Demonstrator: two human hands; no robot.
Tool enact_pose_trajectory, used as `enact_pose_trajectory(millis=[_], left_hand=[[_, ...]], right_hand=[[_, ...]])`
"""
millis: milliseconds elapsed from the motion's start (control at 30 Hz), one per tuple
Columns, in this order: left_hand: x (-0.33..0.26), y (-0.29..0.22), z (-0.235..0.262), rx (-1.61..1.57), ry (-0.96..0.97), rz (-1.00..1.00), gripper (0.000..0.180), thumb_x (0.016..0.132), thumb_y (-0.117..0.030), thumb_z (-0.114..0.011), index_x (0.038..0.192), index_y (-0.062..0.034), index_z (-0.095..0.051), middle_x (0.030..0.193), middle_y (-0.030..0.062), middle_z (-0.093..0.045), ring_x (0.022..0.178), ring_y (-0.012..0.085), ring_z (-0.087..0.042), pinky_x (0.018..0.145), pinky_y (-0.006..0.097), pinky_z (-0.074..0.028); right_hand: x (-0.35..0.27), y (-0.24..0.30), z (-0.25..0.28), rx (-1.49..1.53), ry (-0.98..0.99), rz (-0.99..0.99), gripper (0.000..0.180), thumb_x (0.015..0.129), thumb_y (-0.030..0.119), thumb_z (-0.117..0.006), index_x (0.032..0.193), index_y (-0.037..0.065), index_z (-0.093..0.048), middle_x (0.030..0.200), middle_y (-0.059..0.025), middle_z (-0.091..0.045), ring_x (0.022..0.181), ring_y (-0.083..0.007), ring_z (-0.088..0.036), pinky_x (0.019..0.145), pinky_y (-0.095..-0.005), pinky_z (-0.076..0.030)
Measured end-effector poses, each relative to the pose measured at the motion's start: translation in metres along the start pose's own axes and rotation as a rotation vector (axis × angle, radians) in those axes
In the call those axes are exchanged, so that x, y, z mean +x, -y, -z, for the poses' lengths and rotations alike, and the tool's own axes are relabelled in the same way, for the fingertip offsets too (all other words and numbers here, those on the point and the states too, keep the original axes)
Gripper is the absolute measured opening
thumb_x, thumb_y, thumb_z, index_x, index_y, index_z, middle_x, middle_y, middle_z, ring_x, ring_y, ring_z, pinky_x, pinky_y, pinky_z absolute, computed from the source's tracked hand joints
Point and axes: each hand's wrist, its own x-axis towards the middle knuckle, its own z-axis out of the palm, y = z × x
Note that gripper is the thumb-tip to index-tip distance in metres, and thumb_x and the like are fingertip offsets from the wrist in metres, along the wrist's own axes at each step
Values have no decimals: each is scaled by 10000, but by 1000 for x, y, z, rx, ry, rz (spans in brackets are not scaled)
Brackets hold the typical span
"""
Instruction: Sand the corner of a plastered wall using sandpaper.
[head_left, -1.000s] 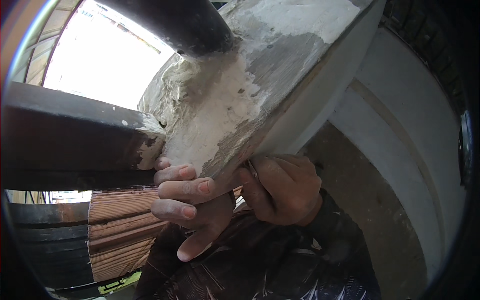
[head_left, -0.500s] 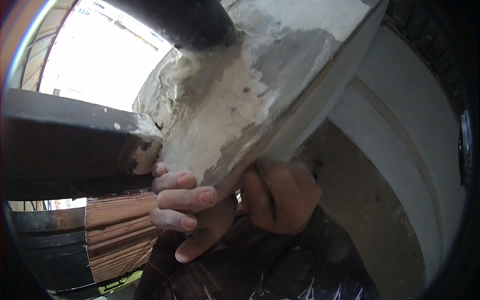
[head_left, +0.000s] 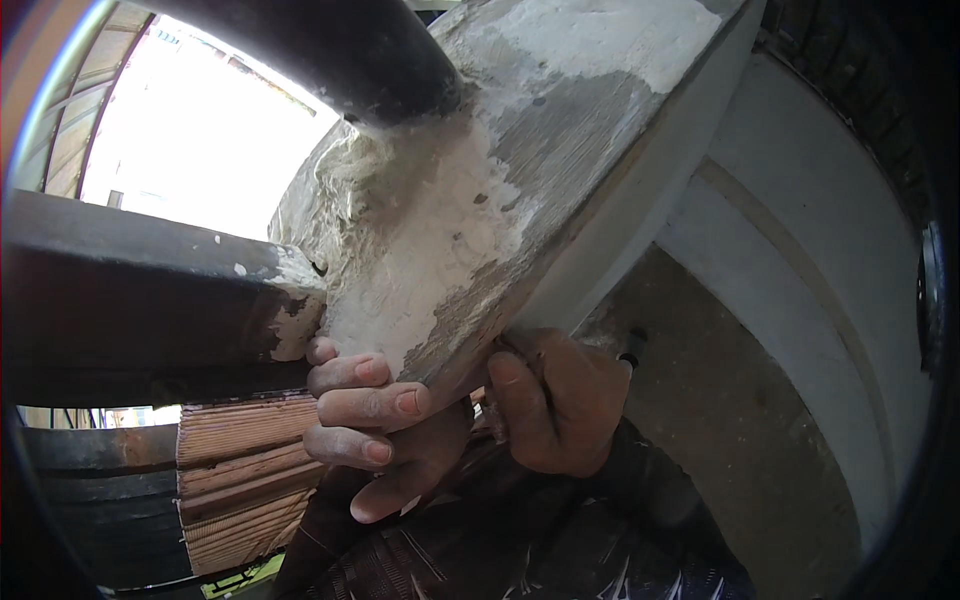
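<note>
While the broad grey plaster-caked flat board [head_left: 540, 190] tilts overhead beside the dark bar [head_left: 150, 300], looking stiff, heavy and gritty, best gripped at its lower edge, the right hand [head_left: 560, 410] and left hand [head_left: 370, 430] clasp it there.

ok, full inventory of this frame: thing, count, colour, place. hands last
plaster-smeared board: 1, grey with white plaster, centre to upper right, tilted, held up from below
dark pipe: 1, black, top centre, meeting the board
dark beam: 1, blackish with white plaster spots, left, running to the board's lower edge
ribbed brick: 1, reddish-brown, lower left
plastered wall: 1, pale grey over a rough brown patch, right
bright opening: 1, white, upper left
dark sleeve: patterned black, bottom centre
left hand: 1, fingers curled against the board's lower edge
right hand: 1, gripping the board's lower edge
</note>
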Motion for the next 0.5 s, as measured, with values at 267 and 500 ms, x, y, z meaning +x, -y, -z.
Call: enact_pose_trajectory(millis=[267,500], left_hand=[[-1,0,3,-15,19,18,577,974,-595,-120,983,-169,-510,769,3,-641,952,178,-536,1044,407,-272],[1,2,2,-21,26,-1,559,981,-584,-125,983,-178,-510,779,2,-645,960,179,-537,1049,401,-266]], right_hand=[[-4,-1,-4,76,-32,-92,138,911,122,-608,960,-6,-618,658,-127,-625,565,-304,-643,505,-363,-487],[3,-1,4,72,19,-188,156,918,152,-602,942,-2,-595,649,-161,-604,562,-339,-631,488,-391,-470]])
